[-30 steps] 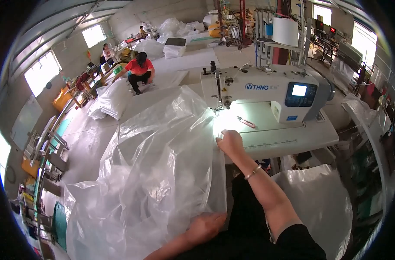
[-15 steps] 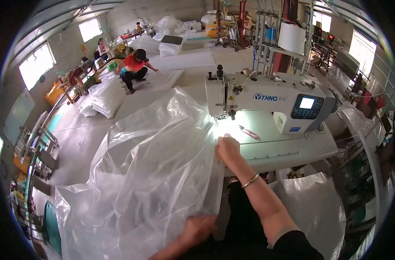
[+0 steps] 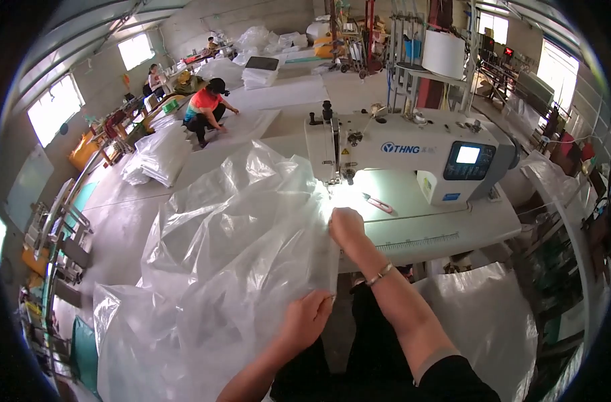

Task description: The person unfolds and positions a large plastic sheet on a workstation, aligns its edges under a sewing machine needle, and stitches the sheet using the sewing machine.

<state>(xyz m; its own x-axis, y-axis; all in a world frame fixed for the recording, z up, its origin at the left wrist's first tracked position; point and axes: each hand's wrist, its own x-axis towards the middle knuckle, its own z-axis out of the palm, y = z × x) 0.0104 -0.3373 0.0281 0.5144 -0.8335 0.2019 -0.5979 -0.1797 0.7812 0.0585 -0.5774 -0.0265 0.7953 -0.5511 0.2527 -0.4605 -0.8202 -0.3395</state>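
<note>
A large translucent plastic sheet (image 3: 211,268) spreads in loose folds from the sewing machine (image 3: 399,147) down toward my lap. My right hand (image 3: 347,228) is closed on the sheet's right edge, just in front of the lit needle area. Lower on that same edge, my left hand (image 3: 307,316) pinches the plastic, its thumb and fingers pressed together. To the right of the needle, a pink-handled small cutter (image 3: 378,203) lies on the machine bed. The sheet's edge beneath the presser foot is lost in the glare.
Another plastic sheet (image 3: 479,321) hangs below the table at right. A white thread cone (image 3: 444,53) stands behind the machine. A co-worker (image 3: 208,110) squats on the floor beyond, near a stack of folded plastic (image 3: 159,157). A ruler scale (image 3: 419,241) marks the table's front.
My left hand has moved up along the sheet's edge, closer to my right hand. The right hand stays near the needle. The squatting co-worker has drawn an outstretched arm in.
</note>
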